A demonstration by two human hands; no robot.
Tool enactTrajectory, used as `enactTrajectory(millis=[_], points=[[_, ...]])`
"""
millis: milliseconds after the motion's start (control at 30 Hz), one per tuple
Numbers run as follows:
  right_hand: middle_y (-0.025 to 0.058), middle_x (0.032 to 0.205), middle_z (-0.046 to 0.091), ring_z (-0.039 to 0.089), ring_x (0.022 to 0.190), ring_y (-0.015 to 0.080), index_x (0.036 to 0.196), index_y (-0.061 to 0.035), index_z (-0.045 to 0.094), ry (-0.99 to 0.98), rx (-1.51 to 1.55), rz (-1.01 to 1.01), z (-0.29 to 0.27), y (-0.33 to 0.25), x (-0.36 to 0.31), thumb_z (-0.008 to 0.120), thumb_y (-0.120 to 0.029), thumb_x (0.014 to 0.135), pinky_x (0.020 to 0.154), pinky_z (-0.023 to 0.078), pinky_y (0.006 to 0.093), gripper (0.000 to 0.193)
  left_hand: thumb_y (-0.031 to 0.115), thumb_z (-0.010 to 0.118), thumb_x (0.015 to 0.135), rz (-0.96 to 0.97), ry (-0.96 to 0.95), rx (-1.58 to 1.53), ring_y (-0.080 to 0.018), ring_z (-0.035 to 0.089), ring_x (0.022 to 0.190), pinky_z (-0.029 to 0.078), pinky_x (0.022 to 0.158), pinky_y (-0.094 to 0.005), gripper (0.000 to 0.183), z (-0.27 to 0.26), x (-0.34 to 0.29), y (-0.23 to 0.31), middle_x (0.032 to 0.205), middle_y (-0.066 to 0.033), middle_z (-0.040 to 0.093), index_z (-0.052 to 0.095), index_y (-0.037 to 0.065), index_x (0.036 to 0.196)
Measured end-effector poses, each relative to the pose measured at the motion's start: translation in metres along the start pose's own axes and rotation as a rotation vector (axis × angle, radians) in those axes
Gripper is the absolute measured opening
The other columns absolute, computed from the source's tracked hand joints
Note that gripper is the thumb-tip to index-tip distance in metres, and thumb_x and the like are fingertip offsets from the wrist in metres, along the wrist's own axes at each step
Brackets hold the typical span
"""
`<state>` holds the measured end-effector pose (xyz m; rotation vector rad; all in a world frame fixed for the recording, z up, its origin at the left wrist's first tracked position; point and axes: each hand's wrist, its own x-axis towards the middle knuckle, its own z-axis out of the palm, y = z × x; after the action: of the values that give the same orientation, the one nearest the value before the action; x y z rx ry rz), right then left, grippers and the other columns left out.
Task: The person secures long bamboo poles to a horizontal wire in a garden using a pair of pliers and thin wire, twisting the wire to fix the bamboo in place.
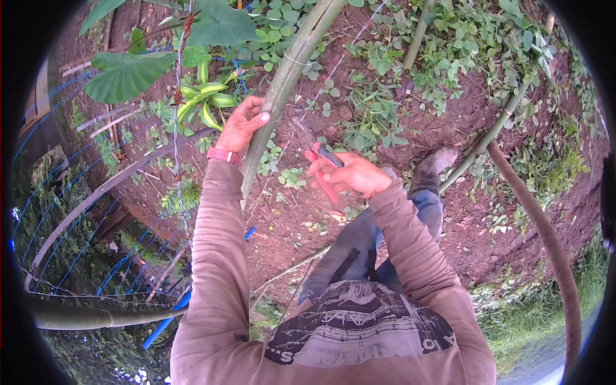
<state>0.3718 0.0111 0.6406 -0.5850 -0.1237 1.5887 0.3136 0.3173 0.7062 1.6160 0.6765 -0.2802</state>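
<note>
A split green bamboo pole [290, 76] slants up from beside my left forearm to the top of the view. My left hand [242, 123] grips its left side, the thumb lying across its front. Thin wire [295, 61] loops round the pole above that hand, and another strand shows by the thumb. My right hand [357, 174] is closed round pliers [326, 185] with red and black handles, a short way right of the pole. The pliers' jaws point up and left over the soil; whether they hold anything I cannot make out.
Rusty barbed wire [178, 96] hangs left of my left arm, near broad leaves [131, 76]. Blue twine [125, 273] crosses a curved pole at far left. On the right are another bamboo pole [487, 138] and a brown curved pole [542, 221]. Low weeds [443, 70] cover the soil.
</note>
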Motion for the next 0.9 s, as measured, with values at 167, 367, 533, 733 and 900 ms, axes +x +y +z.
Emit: enactTrajectory(millis=[167,367,533,733,900], points=[[0.0055,0.117,0.062,0.064,0.105,0.0225,0.129,-0.0038,0.057,-0.048,-0.092,-0.002,-0.001,0.005,0.004,0.062,-0.011,0.09,0.087,0.053,0.0381,0.04,0.025,0.08,0.084,-0.003,-0.118,-0.176,-0.0254,0.066,0.107,0.048,0.098,-0.0396,0.046,-0.01,0.011,-0.013,0.123,-0.0148,0.065,0.052,0.007,0.116],[0.0139,0.117,0.066,0.065,0.108,0.0232,0.124,0.0028,0.06,-0.026,-0.073,-0.002,0.006,0.002,0.005,0.064,-0.016,0.092,0.097,0.048,0.0347,0.038,0.031,0.083,0.081,-0.043,-0.173,-0.165,-0.0235,0.067,0.101,0.058,0.081,-0.0377,0.056,-0.009,0.016,-0.007,0.115,-0.0119,0.065,0.051,0.007,0.12],[0.0147,0.123,0.061,0.065,0.112,0.0274,0.125,0.0032,0.059,-0.034,0.036,0.061,0.009,-0.001,0.008,0.064,-0.017,0.093,0.093,0.053,0.037,0.038,0.036,0.084,0.079,-0.095,-0.181,-0.102,-0.0197,0.066,0.096,0.059,0.076,-0.0349,0.07,-0.009,0.014,0.0,0.11,-0.0099,0.065,0.049,0.005,0.131],[0.0113,0.126,0.057,0.064,0.111,0.0278,0.13,-0.0012,0.054,-0.069,0.134,0.104,0.011,0.003,0.016,0.061,-0.012,0.093,0.082,0.058,0.0437,0.039,0.046,0.084,0.075,-0.092,-0.161,0.003,-0.0171,0.062,0.101,0.053,0.086,-0.0323,0.084,-0.001,0.012,0.006,0.111,-0.0085,0.065,0.047,0.001,0.137],[0.013,0.124,0.058,0.065,0.104,0.0257,0.125,-0.0012,0.056,-0.112,0.345,0.108,0.015,0.014,0.022,0.06,-0.011,0.094,0.074,0.059,0.0395,0.033,0.046,0.084,0.075,-0.096,-0.151,-0.002,-0.0171,0.06,0.104,0.047,0.093,-0.0319,0.084,-0.004,0.01,0.0,0.114,-0.009,0.065,0.049,0.0,0.136]])
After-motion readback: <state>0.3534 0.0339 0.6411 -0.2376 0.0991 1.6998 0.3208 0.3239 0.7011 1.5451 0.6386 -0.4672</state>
